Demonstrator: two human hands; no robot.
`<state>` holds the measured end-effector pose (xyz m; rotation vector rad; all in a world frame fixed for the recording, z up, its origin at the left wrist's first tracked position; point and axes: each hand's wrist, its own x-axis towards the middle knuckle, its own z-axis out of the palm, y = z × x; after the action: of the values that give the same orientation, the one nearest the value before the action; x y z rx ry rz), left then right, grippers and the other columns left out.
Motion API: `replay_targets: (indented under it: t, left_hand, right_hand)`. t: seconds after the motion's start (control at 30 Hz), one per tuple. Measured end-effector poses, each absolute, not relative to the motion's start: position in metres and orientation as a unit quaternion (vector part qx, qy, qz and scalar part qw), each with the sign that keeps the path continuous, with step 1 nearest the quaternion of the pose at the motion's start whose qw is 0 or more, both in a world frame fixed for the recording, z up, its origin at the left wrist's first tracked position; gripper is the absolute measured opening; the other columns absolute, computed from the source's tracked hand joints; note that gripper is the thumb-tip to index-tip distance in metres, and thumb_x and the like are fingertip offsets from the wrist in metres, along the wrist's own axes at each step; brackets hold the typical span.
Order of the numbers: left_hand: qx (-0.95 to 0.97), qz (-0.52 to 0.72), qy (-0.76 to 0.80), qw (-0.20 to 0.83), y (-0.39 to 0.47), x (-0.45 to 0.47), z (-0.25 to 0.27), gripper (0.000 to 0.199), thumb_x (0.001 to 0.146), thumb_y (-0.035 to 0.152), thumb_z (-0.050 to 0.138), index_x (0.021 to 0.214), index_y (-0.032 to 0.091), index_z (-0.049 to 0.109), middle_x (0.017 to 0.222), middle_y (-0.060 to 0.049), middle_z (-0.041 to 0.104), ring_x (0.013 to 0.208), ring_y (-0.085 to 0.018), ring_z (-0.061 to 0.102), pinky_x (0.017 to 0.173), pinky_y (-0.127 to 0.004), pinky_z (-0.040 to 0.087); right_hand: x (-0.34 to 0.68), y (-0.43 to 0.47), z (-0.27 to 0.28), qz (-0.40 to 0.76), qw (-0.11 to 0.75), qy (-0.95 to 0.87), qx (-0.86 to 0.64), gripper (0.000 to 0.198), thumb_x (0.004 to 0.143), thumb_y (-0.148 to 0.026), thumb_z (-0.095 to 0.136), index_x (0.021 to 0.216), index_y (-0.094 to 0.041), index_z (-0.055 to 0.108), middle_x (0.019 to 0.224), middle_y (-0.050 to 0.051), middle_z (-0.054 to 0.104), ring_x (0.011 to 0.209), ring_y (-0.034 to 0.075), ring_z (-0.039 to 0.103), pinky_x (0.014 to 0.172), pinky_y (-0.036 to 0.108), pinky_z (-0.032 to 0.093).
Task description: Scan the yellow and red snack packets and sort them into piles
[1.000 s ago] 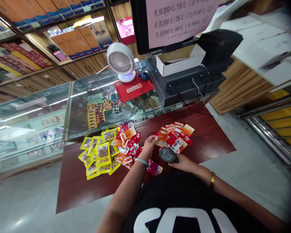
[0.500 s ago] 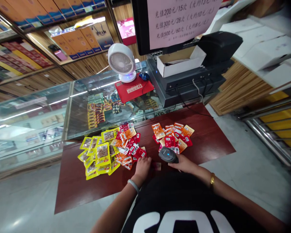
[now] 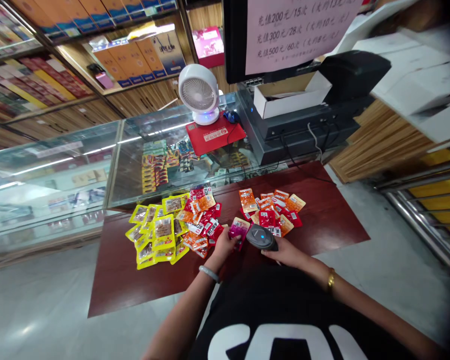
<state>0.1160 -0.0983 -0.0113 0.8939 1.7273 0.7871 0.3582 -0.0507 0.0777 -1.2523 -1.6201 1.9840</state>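
Between the thumb and fingers of my left hand (image 3: 225, 242) is a small magenta snack packet (image 3: 239, 231), lifted near the scanner. My right hand (image 3: 287, 252) is closed around a dark grey barcode scanner (image 3: 260, 237) with a blue light on its top. Just left of my left hand lies a heap of red and orange snack packets (image 3: 200, 220), touching a pile of yellow snack packets (image 3: 161, 232). A second heap of red and orange packets (image 3: 272, 210) rests beyond the scanner.
The dark red board (image 3: 123, 285) under the packets adjoins a glass display counter (image 3: 135, 180). A white fan (image 3: 198, 92) stands on a red mat (image 3: 213, 137). At the right are a monitor (image 3: 235, 45), a grey cash drawer (image 3: 266, 145) with cables, and metal rails (image 3: 427, 225).
My left hand has taken hold of the magenta packet and raised it beside the scanner. The scanner stays in my right hand. The whole view has shifted slightly.
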Motion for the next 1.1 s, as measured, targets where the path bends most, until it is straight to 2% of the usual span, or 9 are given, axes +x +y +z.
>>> replay_targets:
  t: [0.27, 0.37, 0.47, 0.53, 0.6, 0.67, 0.73, 0.87, 1.1]
  left_hand:
    - [0.383, 0.286, 0.715, 0.51, -0.082, 0.127, -0.001, 0.023, 0.071, 0.03, 0.074, 0.083, 0.019, 0.057, 0.077, -0.003, 0.066, 0.07, -0.02, 0.063, 0.067, -0.031, 0.048]
    - [0.364, 0.312, 0.694, 0.538, -0.064, 0.138, -0.003, 0.024, 0.075, 0.031, 0.071, 0.092, 0.018, 0.06, 0.084, -0.006, 0.069, 0.077, -0.021, 0.065, 0.073, -0.032, 0.051]
    - [0.433, 0.305, 0.655, 0.539, -0.041, 0.152, 0.0, 0.034, 0.078, 0.032, 0.068, 0.109, 0.017, 0.064, 0.107, -0.013, 0.07, 0.1, -0.026, 0.066, 0.09, -0.039, 0.05]
    - [0.521, 0.248, 0.678, 0.455, -0.028, 0.158, 0.003, 0.058, 0.073, 0.031, 0.073, 0.127, 0.019, 0.059, 0.136, -0.017, 0.058, 0.128, -0.033, 0.052, 0.106, -0.046, 0.04]
    - [0.599, 0.151, 0.705, 0.347, -0.017, 0.162, 0.004, 0.094, 0.063, 0.035, 0.081, 0.147, 0.021, 0.041, 0.158, -0.019, 0.03, 0.148, -0.038, 0.021, 0.117, -0.053, 0.024]
    - [0.648, 0.05, 0.696, 0.305, -0.01, 0.163, 0.0, 0.12, 0.056, 0.043, 0.084, 0.156, 0.02, 0.022, 0.164, -0.02, 0.005, 0.151, -0.04, -0.004, 0.119, -0.057, 0.011]
    - [0.676, -0.029, 0.666, 0.315, -0.006, 0.166, -0.008, 0.13, 0.053, 0.051, 0.084, 0.158, 0.018, 0.014, 0.164, -0.021, -0.004, 0.148, -0.044, -0.013, 0.118, -0.06, 0.004]
    - [0.685, -0.059, 0.658, 0.308, -0.004, 0.178, -0.027, 0.127, 0.058, 0.055, 0.079, 0.158, 0.02, 0.01, 0.164, -0.02, -0.01, 0.145, -0.049, -0.019, 0.115, -0.066, -0.001]
    - [0.67, -0.024, 0.677, 0.305, 0.005, 0.22, -0.044, 0.099, 0.079, 0.05, 0.063, 0.158, 0.023, 0.01, 0.165, -0.014, -0.008, 0.147, -0.045, -0.017, 0.117, -0.067, 0.0]
  right_hand:
    - [0.359, -0.048, 0.069, 0.678, 0.16, -0.564, -0.444, 0.056, 0.071, -0.049, 0.08, 0.115, -0.015, 0.068, 0.114, 0.012, 0.075, 0.108, 0.033, 0.067, 0.102, 0.052, 0.048]
    - [0.363, -0.044, 0.07, 0.672, 0.17, -0.559, -0.455, 0.056, 0.072, -0.051, 0.078, 0.115, -0.016, 0.068, 0.115, 0.012, 0.075, 0.109, 0.033, 0.067, 0.103, 0.053, 0.047]
    - [0.368, -0.037, 0.075, 0.653, 0.191, -0.557, -0.476, 0.058, 0.073, -0.053, 0.077, 0.117, -0.016, 0.068, 0.118, 0.013, 0.073, 0.113, 0.035, 0.066, 0.106, 0.054, 0.045]
    - [0.372, -0.032, 0.077, 0.644, 0.199, -0.552, -0.492, 0.058, 0.073, -0.055, 0.077, 0.117, -0.018, 0.069, 0.119, 0.013, 0.073, 0.115, 0.036, 0.065, 0.107, 0.055, 0.044]
    - [0.376, -0.027, 0.078, 0.639, 0.204, -0.545, -0.502, 0.057, 0.073, -0.056, 0.076, 0.117, -0.02, 0.07, 0.12, 0.012, 0.073, 0.117, 0.036, 0.064, 0.108, 0.055, 0.044]
    - [0.379, -0.024, 0.075, 0.641, 0.209, -0.541, -0.503, 0.057, 0.073, -0.056, 0.076, 0.116, -0.02, 0.07, 0.12, 0.012, 0.073, 0.117, 0.036, 0.064, 0.108, 0.055, 0.043]
    - [0.381, -0.023, 0.07, 0.646, 0.209, -0.539, -0.499, 0.059, 0.074, -0.057, 0.076, 0.117, -0.018, 0.069, 0.121, 0.013, 0.072, 0.117, 0.035, 0.064, 0.109, 0.055, 0.043]
    - [0.385, -0.025, 0.06, 0.654, 0.189, -0.532, -0.504, 0.059, 0.074, -0.054, 0.076, 0.118, -0.016, 0.068, 0.122, 0.015, 0.072, 0.118, 0.035, 0.063, 0.109, 0.056, 0.042]
    - [0.399, -0.023, 0.054, 0.636, 0.206, -0.519, -0.533, 0.054, 0.074, -0.05, 0.077, 0.117, -0.018, 0.069, 0.121, 0.013, 0.072, 0.117, 0.035, 0.064, 0.108, 0.056, 0.043]
